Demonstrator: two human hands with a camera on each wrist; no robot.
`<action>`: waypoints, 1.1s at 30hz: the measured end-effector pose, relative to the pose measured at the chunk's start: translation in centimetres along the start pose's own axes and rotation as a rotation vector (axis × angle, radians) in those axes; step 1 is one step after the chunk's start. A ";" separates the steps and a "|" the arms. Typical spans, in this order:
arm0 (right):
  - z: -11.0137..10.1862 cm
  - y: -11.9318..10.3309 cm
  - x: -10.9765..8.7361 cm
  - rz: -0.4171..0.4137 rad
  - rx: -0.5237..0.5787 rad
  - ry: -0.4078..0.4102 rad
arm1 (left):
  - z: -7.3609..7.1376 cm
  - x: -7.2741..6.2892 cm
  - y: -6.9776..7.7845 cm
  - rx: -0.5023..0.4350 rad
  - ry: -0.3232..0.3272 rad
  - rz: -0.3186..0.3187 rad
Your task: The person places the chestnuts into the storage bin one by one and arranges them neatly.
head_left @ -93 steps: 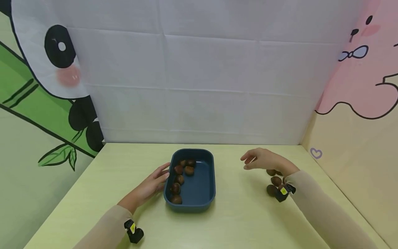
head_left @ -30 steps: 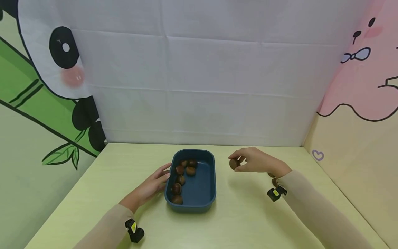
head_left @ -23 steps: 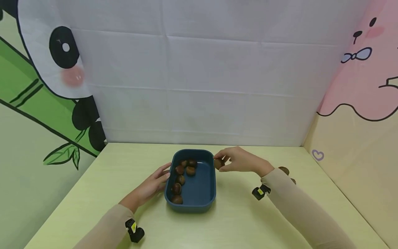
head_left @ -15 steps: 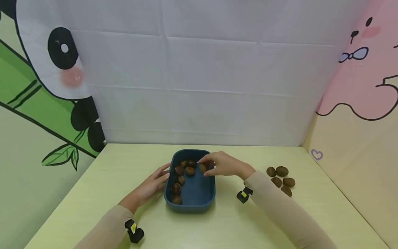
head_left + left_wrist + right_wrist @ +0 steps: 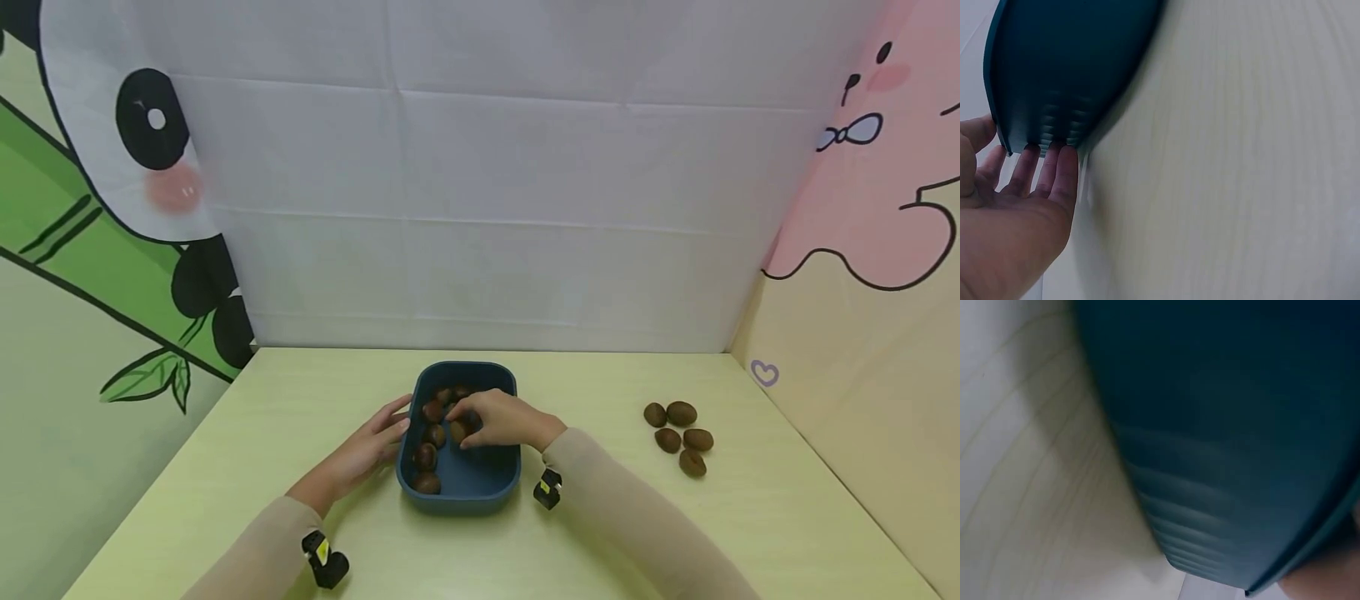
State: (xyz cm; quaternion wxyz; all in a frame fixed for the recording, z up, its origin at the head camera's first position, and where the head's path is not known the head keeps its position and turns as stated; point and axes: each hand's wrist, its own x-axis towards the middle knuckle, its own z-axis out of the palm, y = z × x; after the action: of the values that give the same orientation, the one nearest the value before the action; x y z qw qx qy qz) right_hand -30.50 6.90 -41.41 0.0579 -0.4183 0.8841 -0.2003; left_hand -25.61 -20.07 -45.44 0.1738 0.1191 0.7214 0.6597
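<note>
A dark blue rectangular tub [image 5: 480, 492] stands on the table with several brown chestnuts [image 5: 425, 456] lined along its left side. My left hand [image 5: 362, 454] touches the tub's outer left wall with relaxed, extended fingers; the left wrist view shows its fingertips [image 5: 1066, 156] against the ribbed side. My right hand [image 5: 501, 419] reaches over the right rim into the tub and pinches a chestnut [image 5: 458, 432] between thumb and fingers, close beside the others. In the right wrist view the tub's outer wall [image 5: 1210, 456] covers most of the frame, and only a bit of the hand shows.
Several more chestnuts [image 5: 692, 463] lie in a loose group on the table to the right of the tub. A white cloth [image 5: 495, 275] hangs along the table's back edge. Walls with cartoon paintings flank the pale wooden table [image 5: 600, 533].
My right hand has come left from the pile with a chestnut, crossed the tub's right rim and lowered into it. The left hand has stayed at the tub's side.
</note>
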 end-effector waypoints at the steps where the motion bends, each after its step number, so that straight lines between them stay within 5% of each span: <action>1: 0.1 0.0 0.1 0.010 -0.015 -0.002 | 0.0 0.0 0.0 -0.001 -0.002 0.001; 22: 1.4 -0.9 0.5 0.095 -0.168 0.049 | -0.1 -0.3 0.2 -0.022 0.002 -0.006; 33: 0.4 -0.8 -0.1 0.000 -0.027 0.088 | -0.1 -0.1 0.1 -0.026 0.009 0.000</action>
State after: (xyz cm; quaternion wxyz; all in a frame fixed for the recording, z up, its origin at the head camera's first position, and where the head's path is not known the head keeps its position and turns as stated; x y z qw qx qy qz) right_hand -29.74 6.39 -41.44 0.0132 -0.4099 0.8884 -0.2065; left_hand -25.56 -20.23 -45.34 0.1722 0.1137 0.7136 0.6695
